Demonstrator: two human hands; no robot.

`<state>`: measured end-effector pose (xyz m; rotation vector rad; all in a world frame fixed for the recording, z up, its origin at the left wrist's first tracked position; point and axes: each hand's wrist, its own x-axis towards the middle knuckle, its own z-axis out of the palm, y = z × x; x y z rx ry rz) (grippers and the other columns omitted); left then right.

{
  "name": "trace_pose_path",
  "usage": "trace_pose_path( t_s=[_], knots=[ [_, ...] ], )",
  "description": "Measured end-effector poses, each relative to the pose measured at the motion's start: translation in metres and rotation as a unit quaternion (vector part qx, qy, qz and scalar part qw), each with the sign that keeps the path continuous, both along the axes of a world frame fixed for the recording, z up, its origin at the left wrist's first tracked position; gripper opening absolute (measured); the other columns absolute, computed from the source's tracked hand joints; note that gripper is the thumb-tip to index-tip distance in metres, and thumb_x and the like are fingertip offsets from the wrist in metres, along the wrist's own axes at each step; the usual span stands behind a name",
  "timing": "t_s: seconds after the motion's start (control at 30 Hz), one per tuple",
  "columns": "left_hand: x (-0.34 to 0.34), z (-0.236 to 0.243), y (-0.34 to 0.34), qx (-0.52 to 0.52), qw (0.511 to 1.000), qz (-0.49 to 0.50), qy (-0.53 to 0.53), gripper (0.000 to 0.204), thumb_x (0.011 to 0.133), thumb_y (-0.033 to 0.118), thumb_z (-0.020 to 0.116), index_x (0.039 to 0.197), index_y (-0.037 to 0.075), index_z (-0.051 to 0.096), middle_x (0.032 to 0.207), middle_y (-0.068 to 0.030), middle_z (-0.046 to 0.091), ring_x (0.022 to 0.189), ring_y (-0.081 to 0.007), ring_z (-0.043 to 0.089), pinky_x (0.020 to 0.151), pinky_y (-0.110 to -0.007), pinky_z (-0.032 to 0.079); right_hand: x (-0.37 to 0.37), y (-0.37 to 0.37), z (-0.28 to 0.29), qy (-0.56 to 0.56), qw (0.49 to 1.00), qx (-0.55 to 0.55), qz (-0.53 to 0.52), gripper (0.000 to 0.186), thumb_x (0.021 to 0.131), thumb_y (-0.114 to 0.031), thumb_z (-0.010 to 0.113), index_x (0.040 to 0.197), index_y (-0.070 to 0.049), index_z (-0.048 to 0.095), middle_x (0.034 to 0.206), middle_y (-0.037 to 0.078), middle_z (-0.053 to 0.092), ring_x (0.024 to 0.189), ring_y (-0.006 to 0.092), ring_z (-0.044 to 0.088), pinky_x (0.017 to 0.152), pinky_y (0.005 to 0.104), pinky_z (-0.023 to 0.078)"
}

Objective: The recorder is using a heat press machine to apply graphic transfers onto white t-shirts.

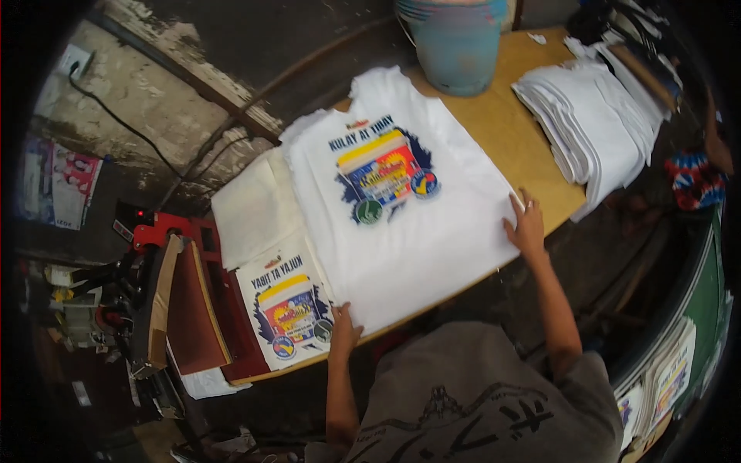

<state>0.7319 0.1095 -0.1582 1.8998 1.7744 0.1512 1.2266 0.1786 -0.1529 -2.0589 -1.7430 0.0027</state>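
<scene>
Head camera view: a person leans over a yellowish table [532, 147], both bare hands at the near edge of a white shirt [394, 247] laid out flat, its neckline toward the far side. At far left, a black cord [123, 123] runs from a wall outlet [75, 62] above a printed poster [55, 183]. Nearer, a red machine [164, 229] stands beside brown panels [194, 305] at the table's left end. Next comes an off-white folded cloth [258, 202], with a colorful printed sheet [287, 309] lying on its near side, along the shirt's left edge. The left hand [345, 328] is at the shirt's near left corner, beside that sheet, fingers close together; whether they pinch the fabric cannot be told. The shirt bears a yellow, red and blue design on its chest, and a blue-gray bucket [455, 50] stands beyond it. The person's own dark gray shirt [463, 378] fills the near foreground. The right hand [527, 228] touches the white shirt's near right corner, thumb and forefinger apart; any grip there is unclear. Farther right, folded white garments [594, 119] lie piled on the table; at near right, printed sheets [671, 370] rest against a green surface [698, 293].
</scene>
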Motion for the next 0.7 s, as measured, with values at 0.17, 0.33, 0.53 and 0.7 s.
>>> trace_pose_path(
  t_s=[0.17, 0.33, 0.53, 0.7],
  knots=[
    [0.019, 0.045, 0.039, -0.111, 0.99, -0.014, 0.091, 0.066, 0.07, 0.019, 0.077, 0.125, 0.001, 0.046, 0.122, -0.0225, 0.039, 0.106, -0.042, 0.055, 0.084, -0.046, 0.05, -0.086, 0.008, 0.003, -0.048, 0.995, -0.022, 0.084, 0.06, 0.081, -0.037, 0.063, 0.137, -0.02, 0.048, 0.151, 0.013, 0.029, 0.136, 0.0398, 0.027, 0.11, 0.0589, 0.018],
    [0.046, 0.036, 0.158, 0.158, 0.984, -0.051, 0.058, 0.054, 0.079, 0.023, 0.07, 0.123, -0.001, 0.052, 0.127, -0.0236, 0.044, 0.113, -0.0401, 0.05, 0.09, -0.044, 0.047, -0.099, 0.013, -0.028, -0.062, 0.989, -0.094, 0.093, 0.056, 0.087, -0.041, 0.055, 0.14, -0.026, 0.045, 0.153, 0.01, 0.027, 0.14, 0.0385, 0.02, 0.11, 0.0624, 0.013],
    [0.151, 0.074, 0.323, 0.347, 0.924, -0.159, -0.035, 0.055, 0.081, 0.023, 0.066, 0.129, 0.001, 0.051, 0.147, -0.0222, 0.031, 0.134, -0.0412, 0.031, 0.106, -0.048, 0.032, -0.097, 0.016, -0.027, -0.06, 0.986, -0.13, 0.087, 0.055, 0.085, -0.041, 0.056, 0.137, -0.026, 0.049, 0.152, 0.009, 0.029, 0.14, 0.038, 0.021, 0.111, 0.0604, 0.012],
    [0.118, 0.021, 0.473, 0.381, 0.894, -0.221, 0.087, 0.058, 0.083, 0.032, 0.062, 0.136, 0.015, 0.048, 0.15, -0.0114, 0.033, 0.138, -0.0365, 0.028, 0.11, -0.056, 0.02, -0.097, 0.024, -0.031, -0.071, 0.981, -0.156, 0.088, 0.05, 0.082, -0.044, 0.057, 0.13, -0.028, 0.055, 0.15, 0.009, 0.034, 0.139, 0.0376, 0.022, 0.111, 0.0601, 0.012]
  ],
)
